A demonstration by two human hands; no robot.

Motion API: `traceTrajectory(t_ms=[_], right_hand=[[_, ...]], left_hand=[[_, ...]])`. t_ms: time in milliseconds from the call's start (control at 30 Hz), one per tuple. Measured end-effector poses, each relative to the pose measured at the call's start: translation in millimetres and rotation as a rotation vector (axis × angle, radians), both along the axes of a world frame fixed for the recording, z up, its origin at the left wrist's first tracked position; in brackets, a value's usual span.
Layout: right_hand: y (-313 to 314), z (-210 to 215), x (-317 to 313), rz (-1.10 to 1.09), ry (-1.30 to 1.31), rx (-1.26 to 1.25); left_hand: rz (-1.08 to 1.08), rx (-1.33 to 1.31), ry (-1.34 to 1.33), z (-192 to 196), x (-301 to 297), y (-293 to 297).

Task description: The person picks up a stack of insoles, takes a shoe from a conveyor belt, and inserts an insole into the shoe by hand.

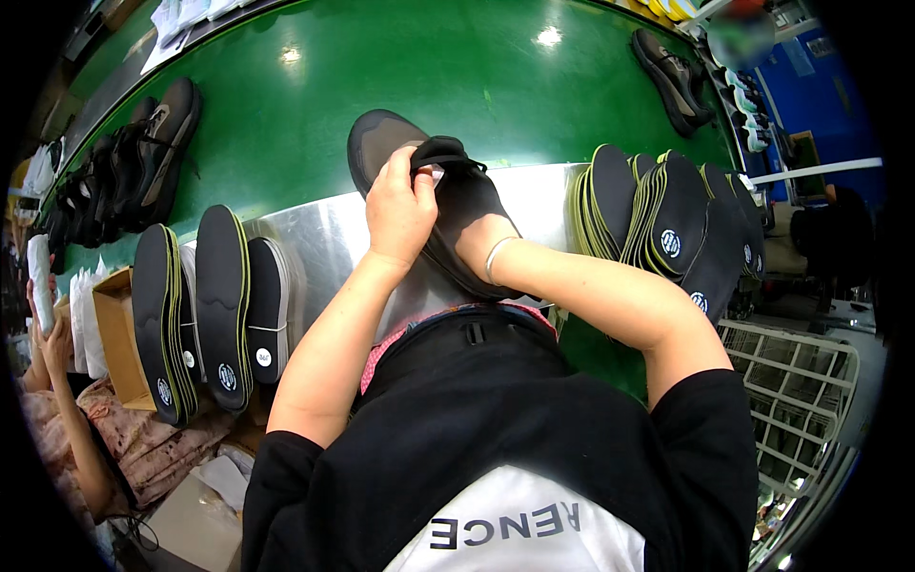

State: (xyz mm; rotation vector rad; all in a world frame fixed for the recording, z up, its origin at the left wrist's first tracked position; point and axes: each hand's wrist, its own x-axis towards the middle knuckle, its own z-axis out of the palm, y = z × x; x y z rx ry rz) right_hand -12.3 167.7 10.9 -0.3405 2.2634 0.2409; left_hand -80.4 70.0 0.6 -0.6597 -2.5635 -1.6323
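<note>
A dark brown and black shoe (372,139) lies in front of me, its toe pointing away and to the left. My left hand (393,208) is closed on its tongue, fingers bent over the upper near the laces. Deep in the shoe's opening sits my right hand (482,244), reaching toward the toe; its fingers are hidden inside, so what they hold cannot be seen. Stacks of black insoles with yellow-green edges stand beside me: left stacks (225,305) and right stacks (667,214). Between the left ones is a banded grey-edged bundle (270,310).
A green work surface (457,67) with a metal strip (334,234) along its near side spans the front. More shoes (164,148) stand at far left, another shoe (672,84) at far right. A cardboard box (122,329), a co-worker's hand (57,341) and a white wire rack (791,381) flank me.
</note>
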Motion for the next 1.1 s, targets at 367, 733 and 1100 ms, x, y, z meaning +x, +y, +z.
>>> traceTrajectory(t_ms=[367,733,1100], right_hand=[[8.8,24.5,15.7,0.047,-0.364,-0.238],[16.1,45.5,30.5,-0.207,0.112,-0.588],[128.0,106.9,21.6,-0.431,0.812,-0.745]], left_hand=[[-0.037,0.075,-0.040,1.3,0.1,-2.2],[-0.200,0.106,-0.154,5.7,-15.3,-13.3],[0.265,-0.027,0.335,62.0,-209.1,-78.6]])
